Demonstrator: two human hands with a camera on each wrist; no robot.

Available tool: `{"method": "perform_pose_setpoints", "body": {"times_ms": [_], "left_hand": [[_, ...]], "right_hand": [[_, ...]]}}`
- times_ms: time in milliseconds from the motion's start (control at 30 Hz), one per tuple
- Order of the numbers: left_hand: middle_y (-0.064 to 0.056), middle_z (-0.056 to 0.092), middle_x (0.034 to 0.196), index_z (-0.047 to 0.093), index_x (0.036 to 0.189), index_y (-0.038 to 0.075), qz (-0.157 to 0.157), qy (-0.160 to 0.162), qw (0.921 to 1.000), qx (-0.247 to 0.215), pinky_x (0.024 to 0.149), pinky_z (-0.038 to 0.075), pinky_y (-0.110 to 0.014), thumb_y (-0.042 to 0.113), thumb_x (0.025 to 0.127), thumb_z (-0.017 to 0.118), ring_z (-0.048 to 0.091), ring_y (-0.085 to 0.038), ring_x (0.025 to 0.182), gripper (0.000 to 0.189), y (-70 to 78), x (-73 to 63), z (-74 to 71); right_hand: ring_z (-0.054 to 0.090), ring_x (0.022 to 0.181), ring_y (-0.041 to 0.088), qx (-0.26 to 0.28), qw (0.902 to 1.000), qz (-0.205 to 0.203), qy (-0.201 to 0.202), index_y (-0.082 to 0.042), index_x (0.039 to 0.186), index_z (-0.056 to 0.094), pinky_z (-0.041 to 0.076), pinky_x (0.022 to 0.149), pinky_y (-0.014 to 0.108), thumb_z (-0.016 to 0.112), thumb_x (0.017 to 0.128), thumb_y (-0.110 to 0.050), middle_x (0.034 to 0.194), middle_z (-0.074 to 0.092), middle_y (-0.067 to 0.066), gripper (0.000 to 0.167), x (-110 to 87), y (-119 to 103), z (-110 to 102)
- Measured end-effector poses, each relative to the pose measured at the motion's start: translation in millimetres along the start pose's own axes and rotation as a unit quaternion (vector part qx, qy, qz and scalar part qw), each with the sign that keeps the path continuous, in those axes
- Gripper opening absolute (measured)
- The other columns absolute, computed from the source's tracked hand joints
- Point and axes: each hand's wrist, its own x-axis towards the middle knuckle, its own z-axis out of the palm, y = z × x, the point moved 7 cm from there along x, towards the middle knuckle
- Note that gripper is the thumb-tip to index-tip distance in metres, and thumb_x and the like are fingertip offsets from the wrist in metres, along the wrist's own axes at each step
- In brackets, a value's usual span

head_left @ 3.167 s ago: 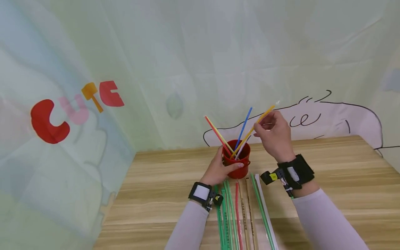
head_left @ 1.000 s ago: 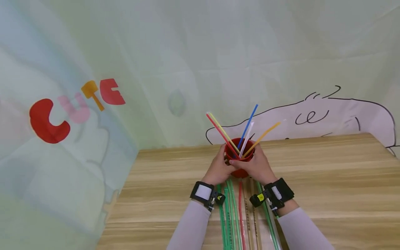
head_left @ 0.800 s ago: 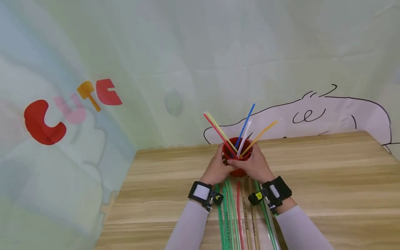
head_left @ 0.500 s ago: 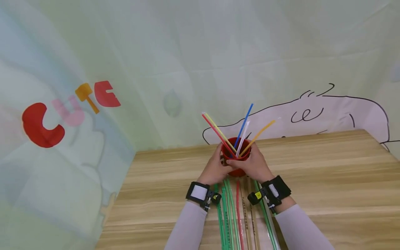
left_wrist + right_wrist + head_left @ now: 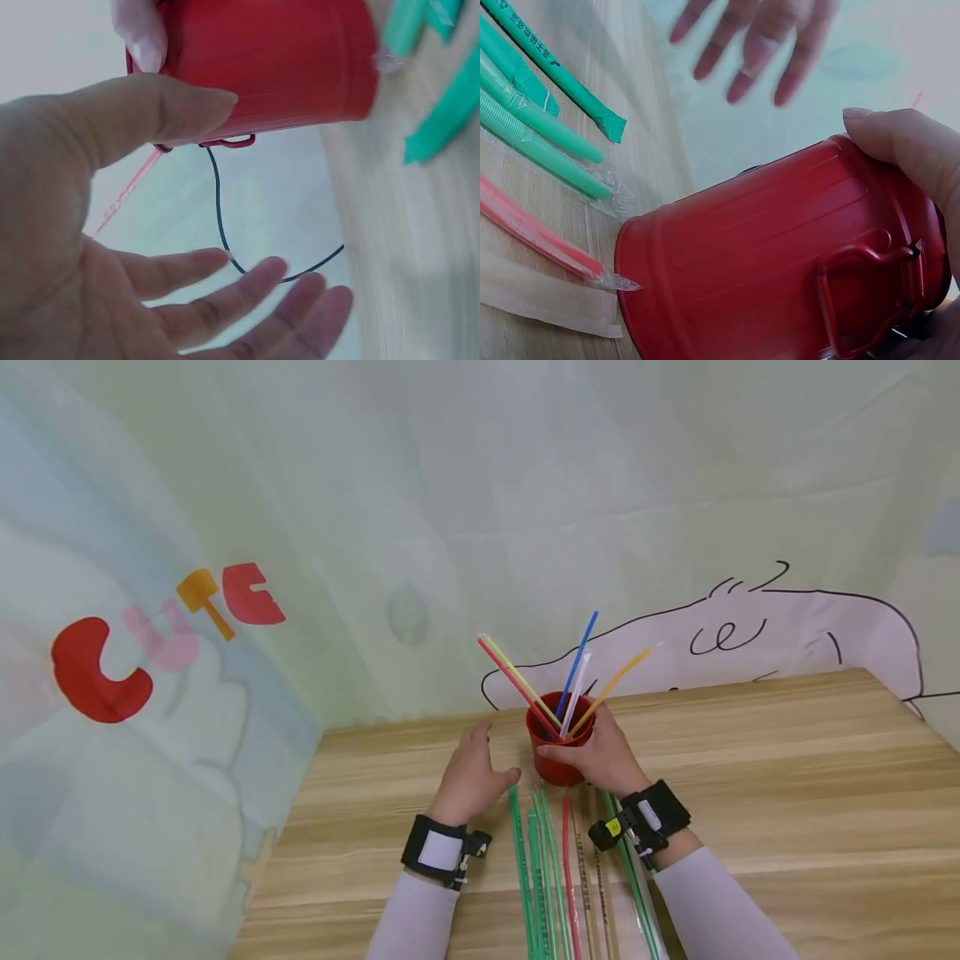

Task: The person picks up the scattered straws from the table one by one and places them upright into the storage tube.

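A small red metal bucket stands upright on the table, holding a red straw, a yellow straw, a blue straw, a white straw and an orange straw, fanned outward. My right hand grips the bucket from the right, thumb along its near rim. Off to the left, my left hand is spread with nothing in it; the left wrist view shows its fingers extended and apart. A wire handle shows on the bucket's side.
In front of the bucket lies a row of wrapped straws: several green straws, a red straw, brown paper-wrapped straws, and another green straw at the right. A printed curtain hangs behind the wooden table.
The right hand earlier held the orange straw at the bucket, then let it go inside and joined the left hand around the bucket. Now the left hand has released it and moved left.
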Motion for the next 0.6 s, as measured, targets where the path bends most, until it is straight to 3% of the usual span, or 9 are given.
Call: {"method": "perform_pose_setpoints", "body": {"times_ms": [133,300,433,533,600], "left_hand": [[-0.029,0.054,0.136,0.042,0.150,-0.006,-0.013,-0.003,0.9983,0.056,0.095,0.055,-0.057,0.025,0.088,0.079,0.060,-0.044,0.113,0.079,-5.5,-16.8,4.6],[-0.027,0.058,0.129,0.046,0.146,-0.006,-0.010,-0.016,0.9950,0.098,0.083,0.059,-0.051,0.026,0.086,0.081,0.064,-0.035,0.098,0.077,-12.0,-33.9,20.5],[-0.028,0.058,0.127,0.046,0.145,-0.009,0.008,-0.036,0.9939,0.104,0.080,0.059,-0.049,0.023,0.084,0.082,0.063,-0.029,0.092,0.078,-13.6,-43.1,34.9],[-0.030,0.057,0.129,0.044,0.145,-0.012,0.018,-0.046,0.9944,0.094,0.083,0.059,-0.050,0.014,0.082,0.079,0.062,-0.029,0.091,0.077,-13.9,-46.9,42.4],[-0.032,0.057,0.130,0.042,0.146,-0.013,0.017,-0.048,0.9953,0.083,0.077,0.059,-0.048,0.008,0.081,0.076,0.062,-0.029,0.089,0.076,-15.1,-48.0,45.8]], "right_hand": [[0.052,0.137,0.036,0.000,1.0000,-0.001,0.002,-0.012,0.152,0.036,0.050,0.110,0.059,0.089,0.082,-0.027,0.148,0.053,0.014,0.089,1.0,-0.1,0.8],[0.052,0.137,0.036,0.000,1.0000,0.000,0.000,-0.012,0.152,0.037,0.051,0.108,0.058,0.089,0.082,-0.029,0.148,0.052,0.014,0.089,1.5,1.4,1.5],[0.053,0.136,0.036,0.002,1.0000,-0.001,0.002,-0.012,0.152,0.037,0.052,0.107,0.058,0.090,0.081,-0.028,0.148,0.053,0.013,0.089,1.4,1.1,1.4],[0.054,0.136,0.035,0.003,1.0000,-0.004,0.003,-0.012,0.151,0.038,0.051,0.108,0.058,0.090,0.081,-0.028,0.147,0.054,0.013,0.089,0.4,0.4,1.0],[0.054,0.136,0.035,0.003,1.0000,-0.004,0.002,-0.012,0.151,0.038,0.051,0.108,0.058,0.090,0.081,-0.028,0.147,0.054,0.013,0.089,-0.6,0.2,0.8]]}}
